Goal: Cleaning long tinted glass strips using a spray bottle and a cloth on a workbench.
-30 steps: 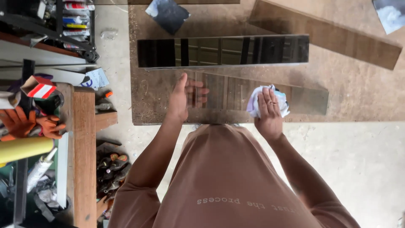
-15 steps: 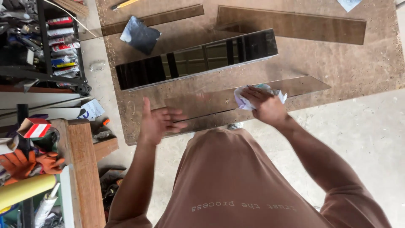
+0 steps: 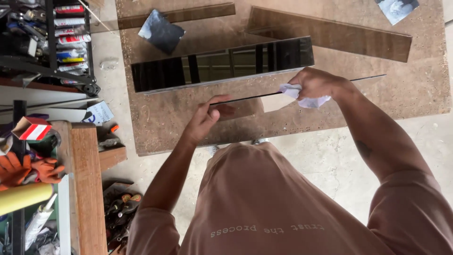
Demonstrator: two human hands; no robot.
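Note:
I hold a long tinted glass strip tipped up on its long edge over the brown board, so it shows as a thin dark line. My left hand pinches its left end between thumb and fingers. My right hand grips a crumpled white cloth and presses it against the strip near its middle. Just beyond the strip, a long dark mirror strip lies flat on the board.
More tinted glass strips and small glass squares lie at the board's far side. To the left stand a tool rack, a wooden plank, orange gloves and a yellow roll. Concrete floor surrounds the board.
The glass strip lay flat under my hands; now it is raised onto its edge. My left hand went from resting flat to pinching its end, and my right hand with the cloth stayed on it.

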